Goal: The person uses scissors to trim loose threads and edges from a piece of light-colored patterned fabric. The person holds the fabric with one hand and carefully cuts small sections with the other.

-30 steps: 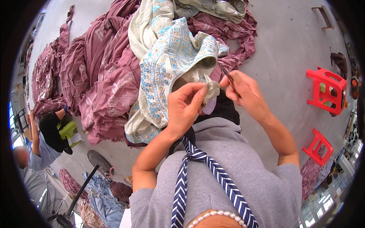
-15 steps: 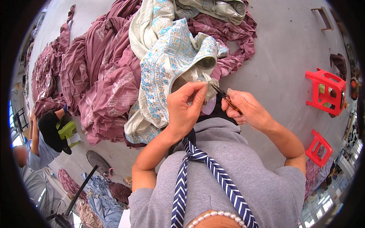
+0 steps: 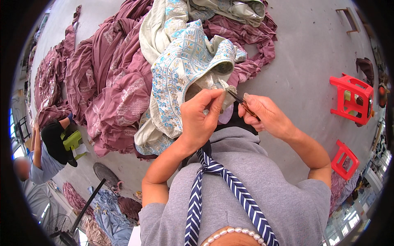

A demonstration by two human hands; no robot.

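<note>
The pale blue embroidered cloth [image 3: 184,74] was pinched at its edge by the left hand [image 3: 201,121], apparently kept taut for trimming. Small snips [image 3: 242,104] were gripped in the right hand [image 3: 264,115], tips at that edge. Maroon fabric [image 3: 111,82] was heaped on the floor [image 3: 308,57] beyond.

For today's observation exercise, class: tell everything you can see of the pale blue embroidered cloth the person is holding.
The pale blue embroidered cloth is cream fabric covered in blue and gold floral stitching, with a plain cream underside. It lies crumpled on the purple fabric heap, one edge lifted toward the person. The left hand pinches that edge; the right hand brings small thread snips to it.
</note>
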